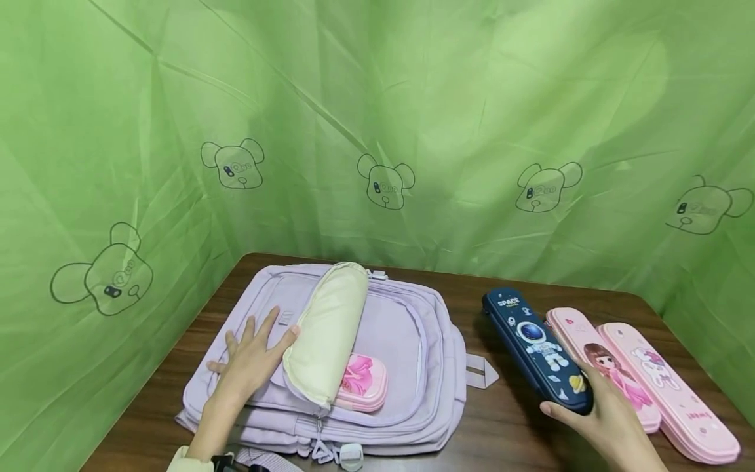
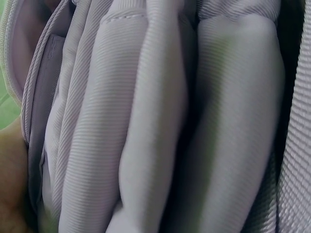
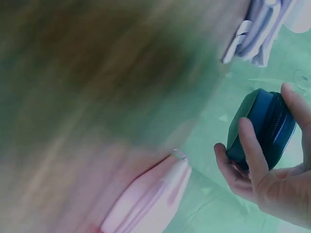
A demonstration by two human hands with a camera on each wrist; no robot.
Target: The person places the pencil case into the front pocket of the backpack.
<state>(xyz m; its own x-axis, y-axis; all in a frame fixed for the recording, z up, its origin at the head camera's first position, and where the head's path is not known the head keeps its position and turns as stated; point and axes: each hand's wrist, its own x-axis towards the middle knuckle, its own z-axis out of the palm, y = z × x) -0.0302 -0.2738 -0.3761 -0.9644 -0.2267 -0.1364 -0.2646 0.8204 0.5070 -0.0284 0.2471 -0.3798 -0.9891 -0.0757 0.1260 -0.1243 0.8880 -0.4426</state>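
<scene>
A lilac backpack (image 1: 383, 328) lies flat on the table, its front pocket flap (image 1: 330, 321) folded back with the cream lining outward. Partly under that flap, a pink pencil case (image 1: 367, 387) shows one end. My left hand (image 1: 250, 360) rests on the backpack with fingers spread, its thumb at the flap's edge. In the left wrist view, the bag's ribbed side (image 2: 107, 107) fills most of the picture. My right hand (image 1: 610, 419) grips the near end of a navy pencil case (image 1: 527, 341) with an astronaut print. The right wrist view shows fingers and thumb around this zipped case (image 3: 265, 126).
Two pink pencil cases lie side by side on the right of the brown table (image 1: 472, 432): one with a doll print (image 1: 619, 380), one with a rabbit print (image 1: 663, 380). Green curtains (image 1: 460, 118) enclose the table. A strap loop (image 1: 480, 370) sticks out from the backpack.
</scene>
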